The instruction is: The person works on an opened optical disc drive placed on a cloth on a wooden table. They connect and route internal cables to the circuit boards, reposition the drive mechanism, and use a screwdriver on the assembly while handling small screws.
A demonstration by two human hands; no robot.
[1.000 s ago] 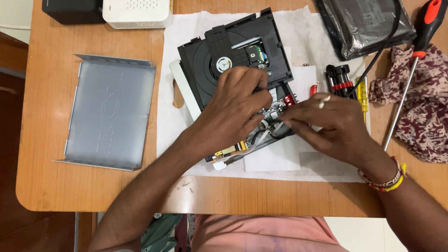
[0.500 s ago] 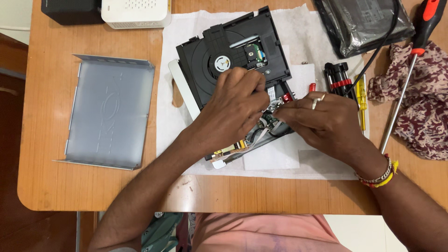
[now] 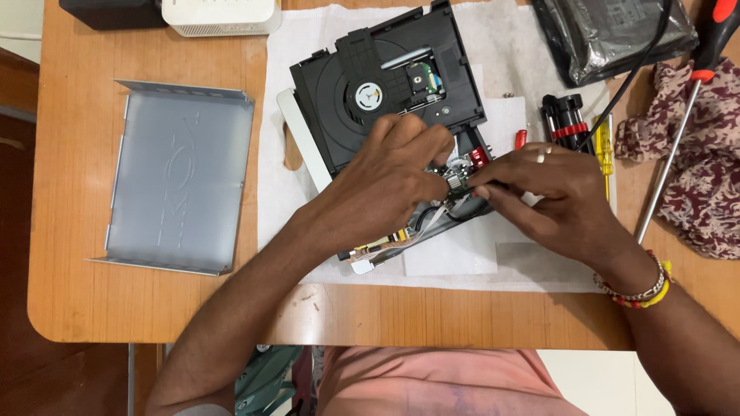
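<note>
An opened disc player (image 3: pixel 385 85) with a black drive tray and round spindle lies on a white cloth (image 3: pixel 509 46) in the middle of a wooden table (image 3: pixel 69 231). My left hand (image 3: pixel 385 181) rests on the player's near half, fingers curled against the circuit parts. My right hand (image 3: pixel 551 196) comes in from the right, and its fingertips pinch a small metal part (image 3: pixel 456 182) inside the player. The two hands' fingertips almost meet there. A ribbon cable (image 3: pixel 432 219) shows below the left hand. The circuit board is mostly hidden under both hands.
A grey metal cover (image 3: pixel 177 177) lies at the left. A white box (image 3: pixel 220 15) and a black box (image 3: pixel 116 11) stand at the far edge. At the right are a black bag (image 3: pixel 609 35), a long screwdriver (image 3: pixel 678 139), small drivers (image 3: pixel 566 119) and a patterned cloth (image 3: pixel 709 154).
My right hand has slid left towards the left hand and its fingertips have closed on the small part. The left hand has barely moved.
</note>
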